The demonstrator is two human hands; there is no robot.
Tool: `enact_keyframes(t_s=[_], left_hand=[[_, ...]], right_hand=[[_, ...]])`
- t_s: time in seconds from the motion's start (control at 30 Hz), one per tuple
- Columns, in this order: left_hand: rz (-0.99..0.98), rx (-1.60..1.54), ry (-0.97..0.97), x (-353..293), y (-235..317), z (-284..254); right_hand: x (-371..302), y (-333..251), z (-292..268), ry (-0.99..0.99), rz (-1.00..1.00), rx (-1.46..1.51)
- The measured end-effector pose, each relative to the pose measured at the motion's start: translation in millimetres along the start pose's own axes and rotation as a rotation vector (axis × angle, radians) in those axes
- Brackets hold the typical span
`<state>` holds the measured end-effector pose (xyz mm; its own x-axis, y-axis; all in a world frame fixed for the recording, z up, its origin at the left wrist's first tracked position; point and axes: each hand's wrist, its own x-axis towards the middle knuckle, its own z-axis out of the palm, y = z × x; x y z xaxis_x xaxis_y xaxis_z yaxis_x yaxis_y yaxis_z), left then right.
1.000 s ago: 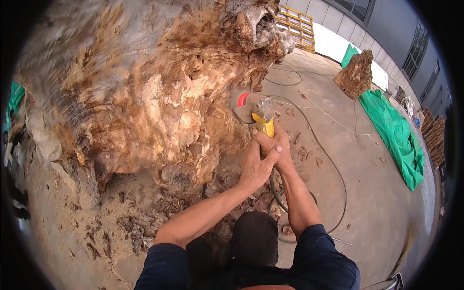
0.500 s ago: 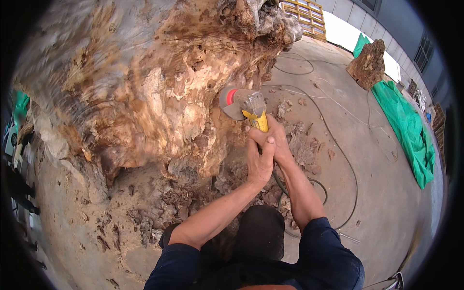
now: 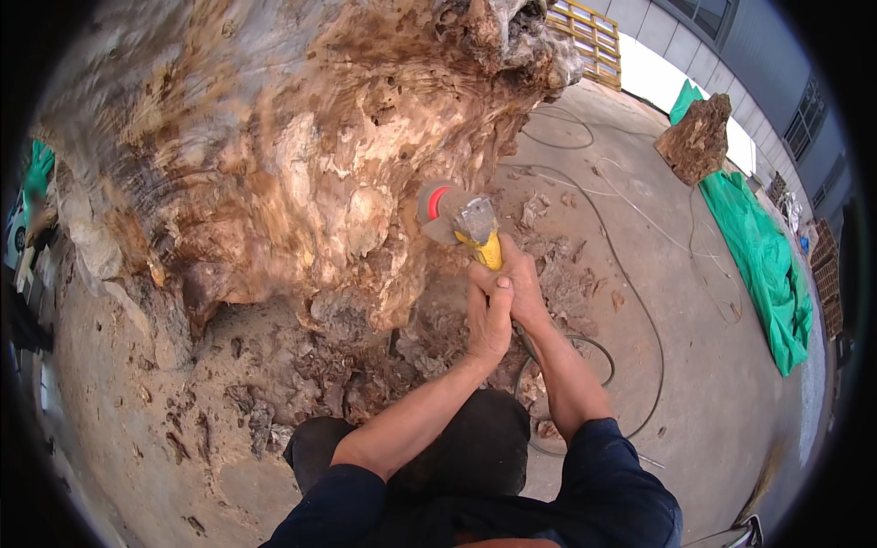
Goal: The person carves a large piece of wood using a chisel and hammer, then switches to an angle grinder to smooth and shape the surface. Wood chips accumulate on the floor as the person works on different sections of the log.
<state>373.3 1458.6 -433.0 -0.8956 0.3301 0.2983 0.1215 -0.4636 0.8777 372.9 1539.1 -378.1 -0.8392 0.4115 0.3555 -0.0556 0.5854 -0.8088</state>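
Both my hands are wrapped round a yellow and grey angle grinder [image 3: 482, 239]. My left hand [image 3: 490, 315] closes over the near end of its body, and my right hand [image 3: 523, 279] grips it from the right side. The grinder's round disc [image 3: 429, 208], with a red ring on it, is at the right flank of a huge gnarled wood stump [image 3: 301, 173]. Whether the disc touches the wood I cannot tell. The stump's surface is rough, with pale bared patches, brown hollows and small holes.
Bark scraps [image 3: 338, 384] and sawdust litter the ground under the stump. A dark cord [image 3: 660, 365] loops over the concrete on the right. Farther off are a green tarp [image 3: 754, 265], a smaller wood chunk [image 3: 696, 137] and a wooden pallet [image 3: 589, 41].
The grinder and both hands have shifted slightly down in view, along with my arms. The whole view has tilted a little. My grip on the grinder looks the same.
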Motion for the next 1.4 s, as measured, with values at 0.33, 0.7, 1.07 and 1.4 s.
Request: enact_keyframes(t_s=[0.33, 0.7, 1.07, 1.4], left_hand=[[-0.097, -0.226, -0.061, 17, 12, -3], [-0.22, -0.62, 0.15, -18, -23, 4], [-0.35, -0.816, 0.142, -32, -17, 20], [-0.297, -0.739, -0.091, -9, -10, 17]], right_hand=[[17, -17, -3, 0.087, -0.157, -0.241], [-4, -19, 4, -0.172, -0.31, -0.489], [-14, -12, -11, -0.227, -0.265, -0.586], [-3, -31, -21, -0.11, -0.181, -0.601]])
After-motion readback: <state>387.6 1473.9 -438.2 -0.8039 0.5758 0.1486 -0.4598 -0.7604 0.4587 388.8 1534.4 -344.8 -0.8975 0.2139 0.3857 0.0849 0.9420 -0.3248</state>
